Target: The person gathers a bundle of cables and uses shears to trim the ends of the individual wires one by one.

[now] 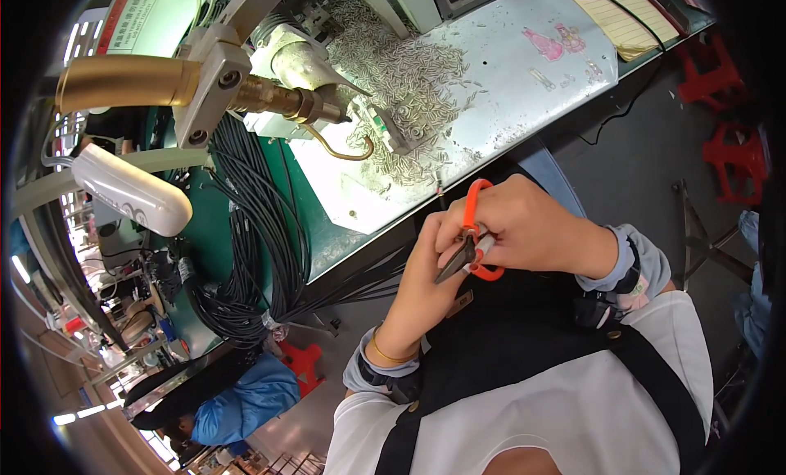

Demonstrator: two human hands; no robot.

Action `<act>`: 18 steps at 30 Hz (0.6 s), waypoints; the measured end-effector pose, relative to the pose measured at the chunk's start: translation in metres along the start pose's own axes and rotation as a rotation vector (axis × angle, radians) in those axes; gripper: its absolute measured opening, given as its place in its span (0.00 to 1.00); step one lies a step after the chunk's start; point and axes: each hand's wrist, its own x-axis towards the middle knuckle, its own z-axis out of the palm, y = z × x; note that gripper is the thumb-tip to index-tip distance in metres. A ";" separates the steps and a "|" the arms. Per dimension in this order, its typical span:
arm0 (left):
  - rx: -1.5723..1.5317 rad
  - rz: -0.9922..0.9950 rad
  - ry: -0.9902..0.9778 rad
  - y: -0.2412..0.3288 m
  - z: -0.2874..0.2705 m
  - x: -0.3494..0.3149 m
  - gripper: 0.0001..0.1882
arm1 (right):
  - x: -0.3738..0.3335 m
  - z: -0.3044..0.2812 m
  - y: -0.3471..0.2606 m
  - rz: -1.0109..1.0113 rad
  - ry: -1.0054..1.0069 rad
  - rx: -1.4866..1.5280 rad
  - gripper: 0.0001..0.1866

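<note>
In front of my chest, my right hand point(512, 221) is closed round orange-handled snips point(456, 262), their dark metal tips pointing down and left across my left hand. A small whitish piece point(485, 244) shows by its fingers; what it is I cannot make out. My left hand point(422, 258) is beside it, its fingers closed. From above those fingers sticks a thin black cable point(441, 200) with a pale metallic end. The fingertips of both hands partly cover each other.
A metal worktable plate point(540, 90) bears a spread of small metal pieces point(426, 82) beneath a machine head point(286, 102). Black cables point(250, 229) hang in a bundle at left, near a white lamp-like housing point(131, 192). Red stools point(733, 160) stand at right; a person in blue point(246, 401) is lower left.
</note>
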 end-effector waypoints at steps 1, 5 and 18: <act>-0.087 -0.088 0.019 0.001 0.000 -0.002 0.17 | -0.001 0.001 0.001 0.015 -0.004 -0.062 0.08; 0.110 -0.010 0.008 -0.006 -0.001 -0.003 0.21 | -0.004 0.001 -0.007 -0.067 -0.074 -0.092 0.09; 0.025 -0.035 0.030 0.002 -0.011 -0.016 0.29 | -0.003 0.008 0.002 -0.148 -0.014 -0.051 0.09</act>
